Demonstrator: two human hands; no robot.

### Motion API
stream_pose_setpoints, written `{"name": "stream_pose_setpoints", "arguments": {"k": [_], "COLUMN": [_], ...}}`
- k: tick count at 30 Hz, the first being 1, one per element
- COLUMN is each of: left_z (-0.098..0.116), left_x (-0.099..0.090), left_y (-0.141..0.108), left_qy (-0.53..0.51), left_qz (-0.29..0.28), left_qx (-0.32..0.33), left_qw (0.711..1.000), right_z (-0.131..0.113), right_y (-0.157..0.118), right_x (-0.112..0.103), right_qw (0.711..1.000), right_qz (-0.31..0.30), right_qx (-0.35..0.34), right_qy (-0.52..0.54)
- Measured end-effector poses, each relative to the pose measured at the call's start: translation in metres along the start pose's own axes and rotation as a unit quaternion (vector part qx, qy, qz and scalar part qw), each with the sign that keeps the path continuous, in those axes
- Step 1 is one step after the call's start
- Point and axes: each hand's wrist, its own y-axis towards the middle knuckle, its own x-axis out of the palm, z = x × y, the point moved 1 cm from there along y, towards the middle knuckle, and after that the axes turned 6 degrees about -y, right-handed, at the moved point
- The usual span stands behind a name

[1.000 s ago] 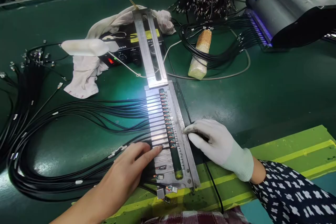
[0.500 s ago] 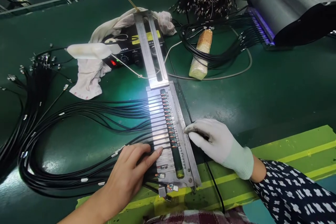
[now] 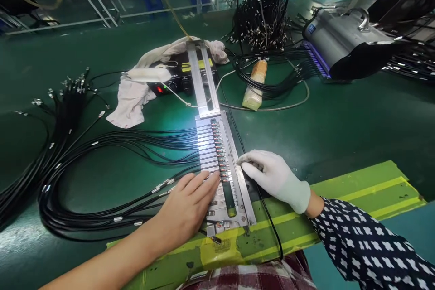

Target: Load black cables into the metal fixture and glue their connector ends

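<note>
A slotted metal jig (image 3: pixel 242 195) lies on the bench between my hands. Black cables (image 3: pixel 176 160) run into its grooves from the left, their small connector ends (image 3: pixel 220 156) lined up along the slot. My left hand (image 3: pixel 192 201), bare, rests flat over the lower cables with fingers stretched out, fingertips by the connectors. Under that palm, part of the jig and some cables are hidden. In a white glove, my right hand (image 3: pixel 272 172) has thumb and forefinger closed at the jig's right edge. Several loose connectors (image 3: pixel 217 228) lie at the jig's near end.
Beyond the jig stand a slotted metal plate (image 3: pixel 197 81), a black control box (image 3: pixel 185 85) with a cloth (image 3: pixel 127 108), and a white pen-shaped tool (image 3: pixel 146 74). A wrapped block (image 3: pixel 254 86), cable bundles (image 3: pixel 73 104) and a grey machine with violet light (image 3: pixel 343 47) surround them.
My left hand has gone from a bent thumb-and-finger pose to lying flat, slightly farther up the jig. My right hand stays at the jig's edge. The camera view has tilted upward.
</note>
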Motion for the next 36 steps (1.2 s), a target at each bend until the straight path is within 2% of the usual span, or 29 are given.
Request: {"name": "stream_pose_setpoints", "arguments": {"k": [3, 7, 13, 18, 24, 28, 32, 36], "left_z": [-0.004, -0.006, 0.0, 0.003, 0.003, 0.002, 0.0, -0.002], "left_x": [-0.008, -0.022, -0.023, -0.028, -0.035, -0.038, -0.041, -0.031], "left_y": [-0.004, -0.026, -0.05, -0.062, -0.084, -0.09, -0.088, -0.075], "left_qy": [-0.065, -0.16, -0.175, -0.201, -0.135, -0.151, -0.165, -0.054], "left_qz": [0.004, 0.007, -0.012, 0.016, -0.003, -0.005, 0.058, 0.108], "left_qx": [-0.034, -0.118, -0.205, -0.195, -0.21, -0.206, -0.219, -0.217], "left_qw": [0.997, 0.98, 0.963, 0.96, 0.968, 0.967, 0.96, 0.969], "right_z": [0.001, 0.001, 0.0, 0.001, 0.004, 0.005, 0.004, 0.004], "right_y": [-0.004, -0.014, -0.016, -0.015, -0.015, -0.014, -0.014, -0.013], "right_x": [0.0, -0.002, -0.003, -0.004, -0.005, -0.005, -0.005, -0.004], "right_qw": [1.0, 1.0, 1.0, 1.0, 0.999, 0.999, 0.999, 1.0], "right_qz": [-0.002, -0.004, -0.009, -0.014, -0.031, -0.031, -0.029, -0.021], "right_qx": [-0.008, -0.017, -0.004, -0.013, 0.002, -0.001, -0.007, -0.003], "right_qy": [-0.004, 0.003, 0.001, 0.005, 0.019, 0.017, 0.014, 0.011]}}
